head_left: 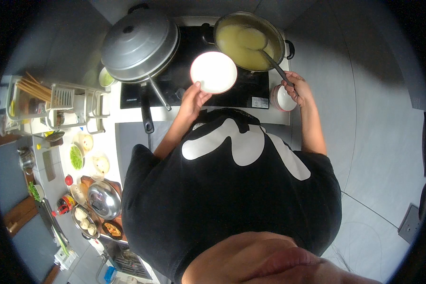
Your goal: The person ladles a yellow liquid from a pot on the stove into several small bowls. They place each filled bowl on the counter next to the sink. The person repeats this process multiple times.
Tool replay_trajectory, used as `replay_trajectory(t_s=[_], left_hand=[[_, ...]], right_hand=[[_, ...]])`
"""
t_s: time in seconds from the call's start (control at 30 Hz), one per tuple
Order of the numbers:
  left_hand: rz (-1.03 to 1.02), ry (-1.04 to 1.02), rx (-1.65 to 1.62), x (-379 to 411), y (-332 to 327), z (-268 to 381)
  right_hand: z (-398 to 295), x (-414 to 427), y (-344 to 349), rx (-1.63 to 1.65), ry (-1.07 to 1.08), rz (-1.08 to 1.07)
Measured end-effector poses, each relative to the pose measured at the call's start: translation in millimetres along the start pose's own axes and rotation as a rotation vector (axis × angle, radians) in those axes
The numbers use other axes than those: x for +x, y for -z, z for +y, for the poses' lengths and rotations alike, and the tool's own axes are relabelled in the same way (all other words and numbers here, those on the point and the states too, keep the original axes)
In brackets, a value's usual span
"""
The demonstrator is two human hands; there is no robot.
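Observation:
My left hand (195,98) grips the near rim of a white bowl with a red edge (213,72), held over the black cooktop (195,39). Shut around the dark handle of a ladle (275,65) is my right hand (295,87). The ladle's head lies in a wide metal pot (218,35) of pale yellow liquid, at the cooktop's right. Just below my right hand, more white bowls (285,99) stand nested on the counter. At the left of the cooktop, a domed metal lid (138,46) covers a pan with a black handle (146,113).
A dish rack (62,99) holding chopsticks stands left of the cooktop. Along the left counter are a bowl of chopped greens (76,157), a silver lid (104,200), a red-capped bottle (65,204) and a pan of pale round pieces (85,222). A wall (323,88) rises at the right.

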State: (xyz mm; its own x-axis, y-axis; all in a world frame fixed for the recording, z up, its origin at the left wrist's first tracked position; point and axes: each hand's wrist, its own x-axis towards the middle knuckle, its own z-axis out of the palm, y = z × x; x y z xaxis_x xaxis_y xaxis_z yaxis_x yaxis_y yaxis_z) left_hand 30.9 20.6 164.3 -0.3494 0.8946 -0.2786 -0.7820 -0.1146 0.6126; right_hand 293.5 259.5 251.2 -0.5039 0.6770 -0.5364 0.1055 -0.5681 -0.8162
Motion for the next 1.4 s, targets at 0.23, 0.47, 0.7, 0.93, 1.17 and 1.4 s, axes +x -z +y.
replay_trajectory(t_s=[0.23,0.47,0.7,0.93,1.17,1.4], left_hand=[[0.001,0.007,-0.004,0.6,-0.2,1.5],[0.017,0.015,0.024,0.0,1.3,4.8],[-0.006,0.001,0.009,4.9,1.9,7.1],[0.006,-0.009,-0.023,7.7,4.3,9.8],[-0.025,-0.065,-0.09,12.3,4.5,15.0],[-0.022,-0.119,-0.08,19.3,6.4,18.4]], right_hand=[[24.0,-28.2,-16.8,-0.009,0.135,0.018],[38.6,-40.2,-36.1,-0.125,0.207,0.143],[50.2,-38.0,-25.4,-0.308,0.367,0.224],[44.9,-27.5,-14.3,-1.049,0.763,0.54],[13.7,5.2,-5.0,-1.149,0.601,0.474],[-6.3,30.7,-15.6,-0.202,-0.139,0.105]])
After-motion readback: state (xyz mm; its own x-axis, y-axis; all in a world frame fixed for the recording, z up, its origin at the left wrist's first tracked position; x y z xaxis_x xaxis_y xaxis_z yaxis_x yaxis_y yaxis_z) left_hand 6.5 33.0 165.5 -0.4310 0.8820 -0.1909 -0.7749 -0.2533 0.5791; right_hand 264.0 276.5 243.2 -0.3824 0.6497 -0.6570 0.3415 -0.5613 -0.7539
